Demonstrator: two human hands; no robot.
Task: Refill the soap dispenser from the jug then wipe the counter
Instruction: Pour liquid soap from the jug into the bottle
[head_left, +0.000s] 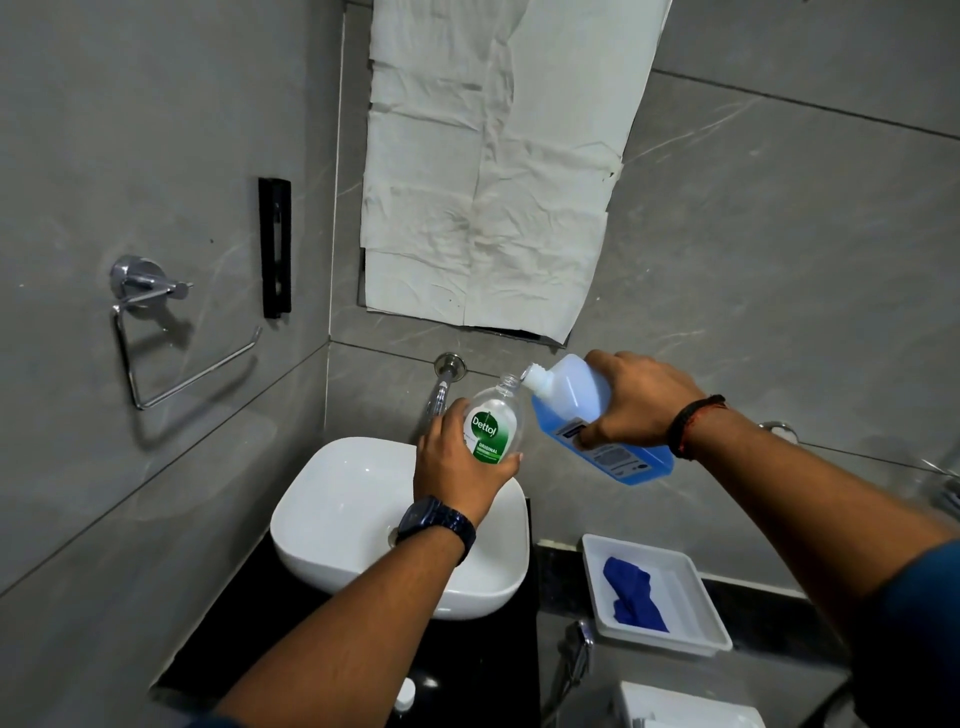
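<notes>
My left hand (457, 467) grips a clear soap dispenser bottle (493, 421) with a green label, held above the white basin; its neck is open, with no pump on it. My right hand (639, 400) holds a translucent jug (576, 405) with blue liquid, tilted to the left. The jug's open white spout sits right beside the bottle's neck, almost touching it. I see no stream of liquid between them. The blue liquid fills the jug's lower half.
A white basin (337, 519) sits on a black counter (249, 634), under a chrome wall tap (441, 395). A white tray (691, 597) holding a blue cloth (634, 592) stands at the right. A small white cap (405, 693) lies on the counter's near edge. A towel ring (156, 332) hangs left.
</notes>
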